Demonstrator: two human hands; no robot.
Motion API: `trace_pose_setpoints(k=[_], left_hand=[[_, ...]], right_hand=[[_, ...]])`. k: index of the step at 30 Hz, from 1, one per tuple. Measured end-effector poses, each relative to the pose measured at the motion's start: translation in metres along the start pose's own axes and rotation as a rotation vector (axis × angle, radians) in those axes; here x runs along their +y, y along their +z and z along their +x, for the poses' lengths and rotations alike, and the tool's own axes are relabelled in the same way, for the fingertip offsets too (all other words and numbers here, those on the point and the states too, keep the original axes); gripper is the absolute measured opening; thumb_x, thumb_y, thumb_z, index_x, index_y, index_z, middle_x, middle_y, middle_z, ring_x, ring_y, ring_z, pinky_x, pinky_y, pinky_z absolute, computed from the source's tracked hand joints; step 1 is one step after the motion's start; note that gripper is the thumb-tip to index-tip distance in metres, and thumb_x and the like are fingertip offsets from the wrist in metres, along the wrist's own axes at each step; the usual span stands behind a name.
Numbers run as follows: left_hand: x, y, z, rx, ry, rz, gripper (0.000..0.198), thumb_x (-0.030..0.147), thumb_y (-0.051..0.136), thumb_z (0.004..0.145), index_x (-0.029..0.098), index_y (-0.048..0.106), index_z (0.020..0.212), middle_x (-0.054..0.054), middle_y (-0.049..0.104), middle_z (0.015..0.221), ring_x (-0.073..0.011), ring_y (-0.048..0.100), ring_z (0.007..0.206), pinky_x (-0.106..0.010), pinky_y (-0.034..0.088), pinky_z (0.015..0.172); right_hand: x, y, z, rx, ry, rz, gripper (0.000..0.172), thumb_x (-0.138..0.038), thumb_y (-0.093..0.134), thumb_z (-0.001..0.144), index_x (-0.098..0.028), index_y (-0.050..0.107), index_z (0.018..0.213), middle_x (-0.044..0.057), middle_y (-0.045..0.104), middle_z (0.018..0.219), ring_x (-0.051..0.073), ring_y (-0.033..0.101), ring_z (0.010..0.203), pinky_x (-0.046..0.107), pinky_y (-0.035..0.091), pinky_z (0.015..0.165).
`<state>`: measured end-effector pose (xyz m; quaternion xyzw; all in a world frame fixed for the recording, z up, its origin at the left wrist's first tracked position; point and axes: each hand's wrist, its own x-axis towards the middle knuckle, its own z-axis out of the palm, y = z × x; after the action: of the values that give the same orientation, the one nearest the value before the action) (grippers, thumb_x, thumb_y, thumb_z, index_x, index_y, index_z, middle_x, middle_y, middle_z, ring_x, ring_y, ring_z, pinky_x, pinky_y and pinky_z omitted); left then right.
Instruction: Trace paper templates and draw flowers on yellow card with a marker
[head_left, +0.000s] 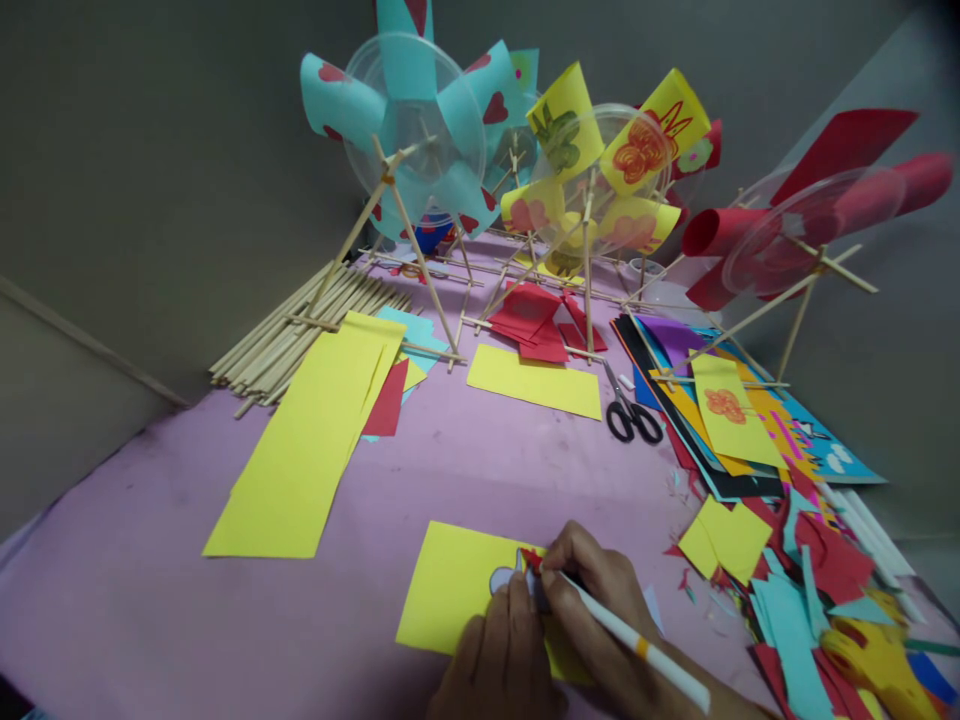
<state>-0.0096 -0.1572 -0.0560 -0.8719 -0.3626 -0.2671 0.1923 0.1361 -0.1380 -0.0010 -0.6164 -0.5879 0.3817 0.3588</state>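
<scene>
My left hand [501, 645] lies with its fingertips flat on a yellow paper card [442, 580] at the front of the table. Under and beside those fingers is a small greyish-lavender shape [500, 577]; whether it is a cut-out or a hole in the card I cannot tell. In my right hand [600, 590] is a white marker pen [637, 645] with an orange band. Its tip end points down at the card beside the shape, where a red patch [532, 560] shows. The right hand covers part of the card.
Yellow strips [300, 450] lie left, near bundled wooden sticks [300, 335]. Black-handled scissors [634, 418], red paper pieces [529, 315] and another yellow card [532, 383] lie ahead. Paper-bladed pinwheels on stick stands [424, 250] rise behind. Coloured sheets [720, 440] and scraps [787, 610] cover the right.
</scene>
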Motion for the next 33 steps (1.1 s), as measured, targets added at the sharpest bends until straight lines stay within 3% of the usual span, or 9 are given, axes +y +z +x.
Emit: trace_pose_setpoints(k=[7,15,33], left_hand=[[-0.0011,0.0001,0.0023,0.003,0.008,0.008,0.037,0.018,0.031,0.094,0.008,0.064,0.107,-0.010,0.068,0.101,-0.0181,0.058,0.100,-0.028,0.041,0.084],[0.0004,-0.0007,-0.0043,-0.051,-0.020,-0.023,0.036,0.026,0.037,0.095,0.010,0.058,0.120,-0.010,0.066,0.109,-0.0178,0.058,0.105,-0.028,0.037,0.097],[-0.0002,-0.0025,-0.0033,-0.078,-0.017,-0.062,0.038,0.029,0.038,0.095,0.008,0.055,0.121,-0.012,0.064,0.112,-0.0203,0.056,0.109,-0.032,0.037,0.099]], right_hand=[[0.0016,-0.0007,-0.0007,-0.003,0.000,-0.004,0.010,-0.021,0.044,0.076,-0.022,0.041,0.067,-0.006,0.045,0.051,0.011,0.044,0.045,0.020,0.034,0.045],[0.0001,-0.0010,-0.0010,-0.031,0.004,0.021,0.010,-0.021,0.045,0.077,-0.023,0.041,0.068,-0.007,0.044,0.050,0.011,0.042,0.044,0.019,0.034,0.043],[-0.0018,0.0001,0.0009,-0.062,-0.008,-0.006,0.010,-0.021,0.043,0.079,-0.023,0.039,0.069,-0.006,0.045,0.052,0.011,0.044,0.045,0.020,0.034,0.045]])
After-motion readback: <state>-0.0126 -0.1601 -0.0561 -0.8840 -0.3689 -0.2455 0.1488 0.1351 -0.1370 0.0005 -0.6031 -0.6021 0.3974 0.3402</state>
